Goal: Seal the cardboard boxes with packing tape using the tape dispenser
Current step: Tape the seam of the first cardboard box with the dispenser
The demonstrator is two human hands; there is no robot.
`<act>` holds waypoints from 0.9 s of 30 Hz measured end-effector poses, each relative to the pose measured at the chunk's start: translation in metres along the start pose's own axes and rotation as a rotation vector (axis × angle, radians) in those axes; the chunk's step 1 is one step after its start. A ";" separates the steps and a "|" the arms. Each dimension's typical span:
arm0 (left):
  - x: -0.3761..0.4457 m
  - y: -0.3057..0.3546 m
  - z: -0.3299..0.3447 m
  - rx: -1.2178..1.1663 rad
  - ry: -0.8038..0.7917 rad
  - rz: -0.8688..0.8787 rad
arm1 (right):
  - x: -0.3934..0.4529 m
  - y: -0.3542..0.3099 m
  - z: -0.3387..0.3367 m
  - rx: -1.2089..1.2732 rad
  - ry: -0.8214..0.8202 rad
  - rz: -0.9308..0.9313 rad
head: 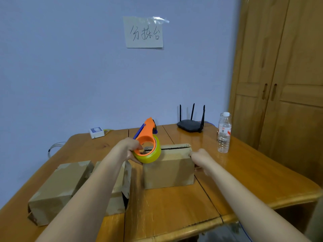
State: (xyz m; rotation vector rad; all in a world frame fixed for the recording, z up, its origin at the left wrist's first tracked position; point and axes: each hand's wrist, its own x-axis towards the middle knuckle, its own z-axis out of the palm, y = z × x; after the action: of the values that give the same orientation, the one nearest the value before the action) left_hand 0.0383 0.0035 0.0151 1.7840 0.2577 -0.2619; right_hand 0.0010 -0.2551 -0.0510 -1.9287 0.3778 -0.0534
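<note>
Just below the middle of the frame, a plain brown cardboard box (169,169) stands on the glossy orange-brown wooden desk (244,172), its top flaps nearly together with a dark slit running along the seam. At the box's upper left corner the left hand (130,151) grips an orange plastic tape dispenser (146,135) loaded with a yellowish roll of clear packing tape (150,153); the fingers are curled around the roll and the dispenser's ring, and the orange nose with its blue blade guard tilts up and away towards the wall. The roll sits at or just over the left end of the seam; whether it touches the cardboard cannot be told. At the box's upper right corner the right hand (201,158) rests against the edge with its fingers curled in, seemingly pinching the corner, though the fingertips are hidden.

In the lower left lie two more brown cardboard boxes: one flat box (57,187) near the desk edge and a second box (120,187) mostly hidden behind the left forearm.

Farther back stand a clear plastic water bottle with a white cap (224,132), a black router with three aerials (190,124) and a small white box-shaped device (96,132). A handwritten paper sign (144,32) is taped to the pale blue wall, and a wooden wardrobe (283,75) fills the right side.
</note>
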 end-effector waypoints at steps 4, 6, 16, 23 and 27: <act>-0.002 0.002 -0.002 0.060 0.006 0.004 | -0.017 0.002 -0.007 -0.055 -0.024 -0.020; -0.001 0.003 -0.004 0.083 0.028 0.018 | -0.020 0.002 -0.008 -0.066 -0.026 -0.004; 0.006 0.003 -0.005 0.024 0.053 0.142 | -0.036 0.000 -0.018 -0.117 -0.097 0.060; -0.019 0.020 -0.006 0.334 0.065 0.522 | -0.047 -0.042 -0.031 -0.099 0.174 -0.276; -0.025 0.028 -0.003 0.378 0.063 0.634 | -0.061 -0.081 -0.036 0.267 0.011 -0.244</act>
State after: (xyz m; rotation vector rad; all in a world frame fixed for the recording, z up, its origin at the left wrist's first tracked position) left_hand 0.0233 -0.0011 0.0495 2.1476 -0.3384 0.2143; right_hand -0.0460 -0.2431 0.0451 -1.7010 0.1331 -0.2617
